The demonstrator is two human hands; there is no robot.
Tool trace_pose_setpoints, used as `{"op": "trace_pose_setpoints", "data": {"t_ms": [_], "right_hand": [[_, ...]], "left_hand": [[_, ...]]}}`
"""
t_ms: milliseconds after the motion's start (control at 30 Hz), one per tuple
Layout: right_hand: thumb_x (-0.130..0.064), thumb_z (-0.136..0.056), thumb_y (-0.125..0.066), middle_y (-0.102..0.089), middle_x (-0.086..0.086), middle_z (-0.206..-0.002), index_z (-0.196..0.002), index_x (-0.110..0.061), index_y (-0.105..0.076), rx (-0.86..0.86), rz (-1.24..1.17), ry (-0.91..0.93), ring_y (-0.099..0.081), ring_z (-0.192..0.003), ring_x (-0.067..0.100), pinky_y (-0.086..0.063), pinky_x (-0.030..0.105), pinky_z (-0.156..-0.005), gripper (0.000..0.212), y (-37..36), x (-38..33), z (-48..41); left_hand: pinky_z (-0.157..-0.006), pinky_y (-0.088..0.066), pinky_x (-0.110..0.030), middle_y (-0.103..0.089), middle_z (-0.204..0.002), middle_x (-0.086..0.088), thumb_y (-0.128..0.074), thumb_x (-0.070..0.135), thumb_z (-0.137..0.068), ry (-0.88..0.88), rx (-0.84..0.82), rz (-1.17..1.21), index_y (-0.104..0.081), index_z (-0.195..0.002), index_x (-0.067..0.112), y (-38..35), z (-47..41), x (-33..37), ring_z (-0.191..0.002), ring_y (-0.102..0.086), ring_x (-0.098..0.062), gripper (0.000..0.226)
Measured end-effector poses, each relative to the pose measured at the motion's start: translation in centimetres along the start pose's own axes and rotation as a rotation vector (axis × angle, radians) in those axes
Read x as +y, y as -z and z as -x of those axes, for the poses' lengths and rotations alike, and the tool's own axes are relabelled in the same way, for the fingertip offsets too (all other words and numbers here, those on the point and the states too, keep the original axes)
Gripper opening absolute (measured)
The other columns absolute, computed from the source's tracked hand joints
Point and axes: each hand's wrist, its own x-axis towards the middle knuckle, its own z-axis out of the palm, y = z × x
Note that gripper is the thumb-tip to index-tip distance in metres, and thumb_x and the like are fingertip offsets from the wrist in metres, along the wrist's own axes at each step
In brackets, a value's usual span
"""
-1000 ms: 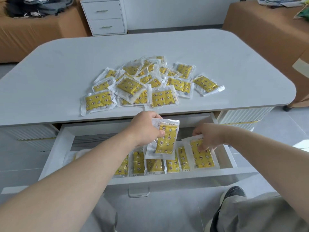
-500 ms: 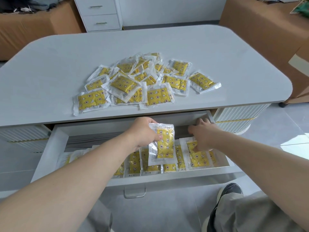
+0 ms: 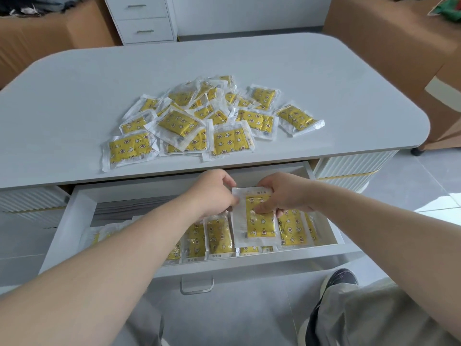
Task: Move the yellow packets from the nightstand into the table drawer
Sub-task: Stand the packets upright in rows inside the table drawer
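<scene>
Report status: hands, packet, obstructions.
Holding: left hand and right hand pinch clear-wrapped yellow packet over open white drawer. Beneath it, filed packets. More in loose pile on grey tabletop. Nothing blocking.

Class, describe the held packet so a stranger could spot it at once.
Find the grey table with its drawer pulled open in front. Over the drawer's right half, the left hand and right hand meet on one yellow packet. Unlike the packets filed in the drawer, it sits raised above them, pinched from both sides.
</scene>
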Motion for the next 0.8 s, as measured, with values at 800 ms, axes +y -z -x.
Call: {"op": "trace_pose_setpoints", "data": {"t_ms": [800], "right_hand": [[-0.042,-0.090,-0.068,-0.052,0.006,-0.122,-0.128,-0.018,-0.049,0.104,0.918,0.025,-0.059,-0.102,0.026,-0.053,0.035,-0.073,0.049,-3.5,-3.3,0.5]], "left_hand": [[-0.080,-0.054,-0.033,-0.068,-0.084,0.012,-0.070,0.024,-0.091,-0.241,0.317,-0.338,-0.064,-0.100,0.025,4.7,2.1,0.3,-0.086,-0.064,-0.010,0.011]]}}
